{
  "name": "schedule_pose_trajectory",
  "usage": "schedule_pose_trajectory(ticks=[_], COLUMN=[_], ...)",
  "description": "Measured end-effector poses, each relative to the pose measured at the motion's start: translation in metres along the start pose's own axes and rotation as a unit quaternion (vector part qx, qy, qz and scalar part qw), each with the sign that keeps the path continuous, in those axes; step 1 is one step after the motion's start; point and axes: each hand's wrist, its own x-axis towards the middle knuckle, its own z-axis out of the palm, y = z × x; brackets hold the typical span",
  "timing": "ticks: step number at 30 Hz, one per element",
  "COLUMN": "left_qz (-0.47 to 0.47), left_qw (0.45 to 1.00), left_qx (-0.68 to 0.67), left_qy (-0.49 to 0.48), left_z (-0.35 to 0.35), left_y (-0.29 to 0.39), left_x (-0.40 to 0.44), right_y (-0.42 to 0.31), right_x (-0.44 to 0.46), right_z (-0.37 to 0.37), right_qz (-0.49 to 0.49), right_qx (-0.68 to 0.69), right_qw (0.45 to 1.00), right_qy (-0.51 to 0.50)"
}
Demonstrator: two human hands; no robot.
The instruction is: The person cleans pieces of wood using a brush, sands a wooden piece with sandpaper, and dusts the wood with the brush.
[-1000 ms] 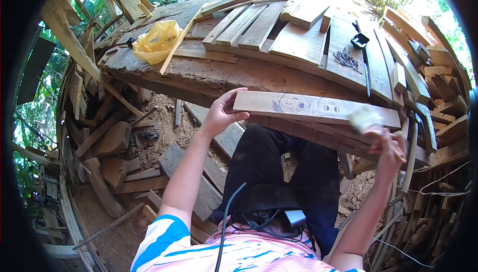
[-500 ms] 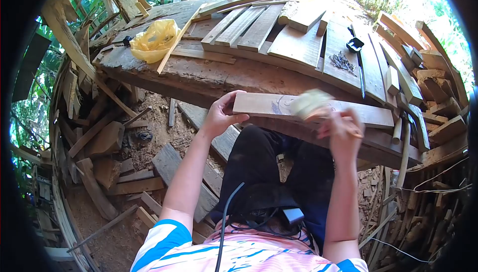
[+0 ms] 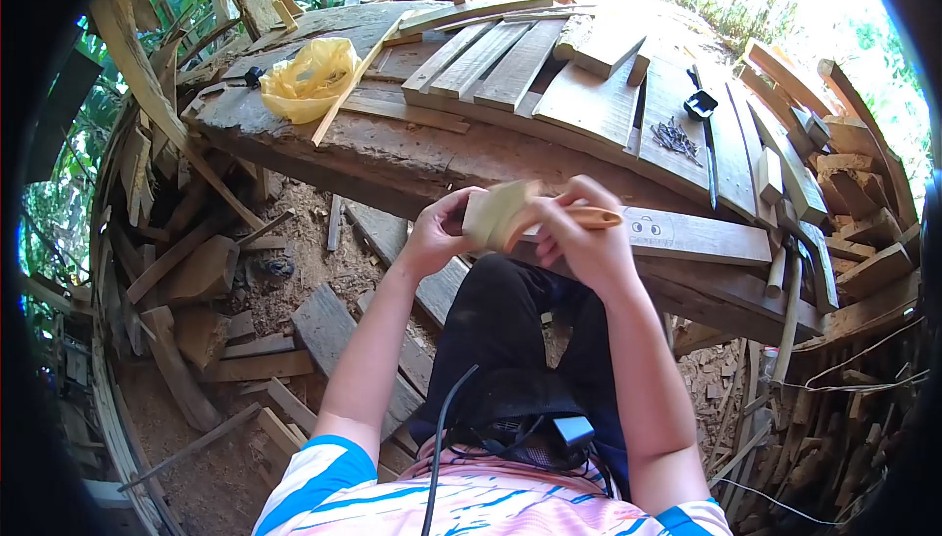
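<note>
A pale board [image 3: 702, 234] with small faces drawn on it lies along the near edge of the workbench. At its left end my left hand [image 3: 432, 237] grips the wood between thumb and fingers. My right hand [image 3: 584, 242] is closed round a wide paintbrush [image 3: 595, 217] with an orange handle and pale bristles. Those bristles are over the board's left part, close to my left hand, and they hide the wood there. Whether they touch the surface I cannot tell.
Several planks [image 3: 481, 57] lie across the thick bench slab [image 3: 324, 149]. A yellow plastic bag [image 3: 309, 80], a pile of nails [image 3: 677, 139] and a small black box [image 3: 701, 104] rest on top. Hammer handles [image 3: 790, 315] hang at the right. Wood scraps [image 3: 201, 271] cover the ground.
My right hand has swept the paintbrush left along the board, from its middle to near the left end. My left hand keeps its grip on the board.
</note>
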Motion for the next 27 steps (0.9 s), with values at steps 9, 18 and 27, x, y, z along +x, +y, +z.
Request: schedule_pose_trajectory(ticks=[9, 18, 27], left_qz=[0.007, 0.016, -0.05], left_qw=[1.0, 0.996, 0.99], left_qx=[-0.003, 0.089, 0.112], left_qy=[-0.008, -0.012, 0.065], left_z=[-0.005, -0.001, 0.014], left_y=[-0.006, 0.004, 0.02], left_x=[0.003, -0.001, 0.005], right_y=[-0.005, 0.009, 0.028], right_x=[0.008, -0.003, -0.028], right_z=[0.02, -0.013, -0.085], right_qz=[0.021, -0.149, -0.135], right_qx=[-0.017, -0.092, -0.116], right_qw=[0.999, 0.979, 0.935], right_qy=[-0.039, 0.102, 0.307])
